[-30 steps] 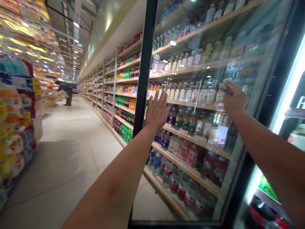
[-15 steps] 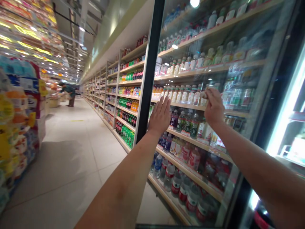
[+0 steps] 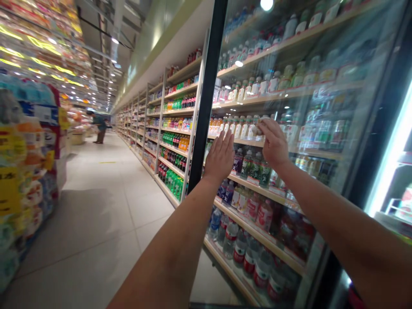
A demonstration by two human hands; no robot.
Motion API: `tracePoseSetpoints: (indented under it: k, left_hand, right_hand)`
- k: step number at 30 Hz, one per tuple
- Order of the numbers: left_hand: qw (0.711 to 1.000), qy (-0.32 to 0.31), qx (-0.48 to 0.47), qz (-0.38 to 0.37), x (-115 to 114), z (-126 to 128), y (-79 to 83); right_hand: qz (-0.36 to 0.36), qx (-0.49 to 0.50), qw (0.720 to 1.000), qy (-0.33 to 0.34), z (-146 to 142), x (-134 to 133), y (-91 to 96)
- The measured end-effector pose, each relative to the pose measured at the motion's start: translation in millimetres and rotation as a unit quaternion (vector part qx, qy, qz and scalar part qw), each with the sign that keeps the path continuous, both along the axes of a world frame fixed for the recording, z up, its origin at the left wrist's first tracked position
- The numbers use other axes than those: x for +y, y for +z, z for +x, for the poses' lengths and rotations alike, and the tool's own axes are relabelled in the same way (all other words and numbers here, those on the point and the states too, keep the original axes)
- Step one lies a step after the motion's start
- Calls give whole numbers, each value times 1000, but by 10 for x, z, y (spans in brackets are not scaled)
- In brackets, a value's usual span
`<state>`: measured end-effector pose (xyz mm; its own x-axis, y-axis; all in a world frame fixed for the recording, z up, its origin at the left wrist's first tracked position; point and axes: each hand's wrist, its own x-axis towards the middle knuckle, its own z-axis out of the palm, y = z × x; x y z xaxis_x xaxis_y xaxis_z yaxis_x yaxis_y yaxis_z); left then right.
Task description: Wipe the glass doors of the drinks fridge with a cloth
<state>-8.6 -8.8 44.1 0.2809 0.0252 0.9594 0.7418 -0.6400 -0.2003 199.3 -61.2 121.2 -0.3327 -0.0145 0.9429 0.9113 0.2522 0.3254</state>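
Before me stands a swung-open glass door (image 3: 350, 107) with a dark frame (image 3: 205, 107). My left hand (image 3: 219, 156) lies flat against the glass near the frame, fingers stretched out and pointing up. To its right, my right hand (image 3: 275, 139) is closed, its fingers bent and pressed together at the glass. A small pale, crumpled-looking thing (image 3: 259, 125) shows at those fingertips; whether it is a cloth or a reflection I cannot make out. Rows of drink bottles (image 3: 246, 165) on shelves appear through the glass, behind both hands.
Long shelves of bottles (image 3: 175, 139) line the aisle's right side. Stacked packaged goods (image 3: 32, 167) stand at the left, beside the tiled floor (image 3: 106, 214). Far down the aisle a person (image 3: 99, 126) bends forward. A lit cooler interior (image 3: 401, 184) shows at the right edge.
My right hand has moved left across the glass, closer to my left hand. The left hand stays flat in nearly the same place. The view has shifted slightly.
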Motion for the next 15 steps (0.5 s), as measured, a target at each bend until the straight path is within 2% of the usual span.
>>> tracePoseSetpoints:
  k: [4, 6, 8, 12, 15]
  left_hand:
    - [1000, 12, -3, 11, 12, 1, -4]
    - [1000, 12, -3, 19, 24, 7, -7]
    - [1000, 8, -6, 26, 41, 11, -9]
    - [999, -14, -7, 33, 93, -11, -11]
    - [996, -33, 54, 60, 137, -64, -28]
  right_hand:
    - [22, 31, 999, 5, -115, 94, 139]
    - [30, 39, 999, 8, -209, 133, 84]
    - [22, 27, 999, 11, -329, 166, -85]
    - [-25, 10, 999, 28, -586, 221, -562]
    - [-74, 14, 996, 42, -720, 207, -827]
